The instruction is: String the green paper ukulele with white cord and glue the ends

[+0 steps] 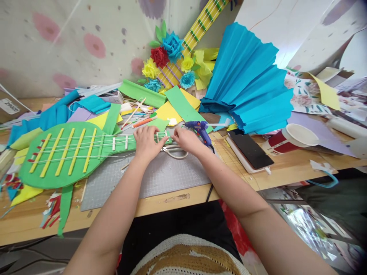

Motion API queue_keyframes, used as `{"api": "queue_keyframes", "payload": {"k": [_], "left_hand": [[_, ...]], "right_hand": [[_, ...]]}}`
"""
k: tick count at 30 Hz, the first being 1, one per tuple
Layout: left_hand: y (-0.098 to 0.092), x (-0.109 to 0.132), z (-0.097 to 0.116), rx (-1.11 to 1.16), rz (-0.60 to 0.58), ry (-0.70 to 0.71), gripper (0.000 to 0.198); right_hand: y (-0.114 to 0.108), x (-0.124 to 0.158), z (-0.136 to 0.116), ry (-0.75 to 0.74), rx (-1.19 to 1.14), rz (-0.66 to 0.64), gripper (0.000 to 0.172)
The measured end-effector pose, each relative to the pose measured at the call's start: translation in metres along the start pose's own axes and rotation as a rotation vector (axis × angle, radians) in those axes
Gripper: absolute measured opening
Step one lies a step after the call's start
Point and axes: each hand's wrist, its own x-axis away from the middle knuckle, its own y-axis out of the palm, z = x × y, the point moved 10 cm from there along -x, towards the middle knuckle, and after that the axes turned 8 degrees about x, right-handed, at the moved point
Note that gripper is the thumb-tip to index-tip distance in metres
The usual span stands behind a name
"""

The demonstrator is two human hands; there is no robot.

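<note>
Along the wooden tabletop's near edge: grey gridded cutting mat.
Behind far edge: pale flower-printed sheeting.
Box, far-left corner: white label, digits indistinct.
Green model guitar: tabletop's left half, neck over mat.
Left hand: fingers bent over neck, grip cannot be told.
Right hand: fingers bunched at neck's end, pinch cannot be told.
</note>
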Motion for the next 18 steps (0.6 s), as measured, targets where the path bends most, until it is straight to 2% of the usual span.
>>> {"api": "queue_keyframes", "payload": {"k": [2, 5, 8, 10, 13, 15, 18], "left_hand": [[-0.005, 0.0, 0.001, -0.001, -0.015, 0.043, 0.047], [0.001, -0.001, -0.001, -0.026, -0.103, 0.087, 0.07], [0.013, -0.002, -0.007, -0.033, -0.204, 0.065, 0.075], [0.013, -0.004, -0.01, -0.024, -0.21, 0.041, 0.073], [-0.003, -0.011, -0.012, -0.018, -0.1, 0.027, 0.072], [-0.017, -0.016, -0.016, -0.026, -0.02, 0.007, 0.071], [-0.025, -0.02, -0.023, -0.045, 0.017, -0.022, 0.07]], "right_hand": [[-0.001, 0.005, 0.002, -0.053, 0.019, -0.027, 0.024], [0.003, 0.016, -0.004, -0.23, 0.068, -0.076, 0.028], [0.007, 0.025, -0.013, -0.387, 0.176, -0.07, 0.029], [0.009, 0.028, -0.017, -0.426, 0.236, -0.057, 0.028], [0.012, 0.03, -0.018, -0.428, 0.309, -0.073, 0.028], [0.01, 0.03, -0.012, -0.37, 0.358, -0.099, 0.03], [0.002, 0.033, 0.005, -0.246, 0.384, -0.15, 0.031]]}}
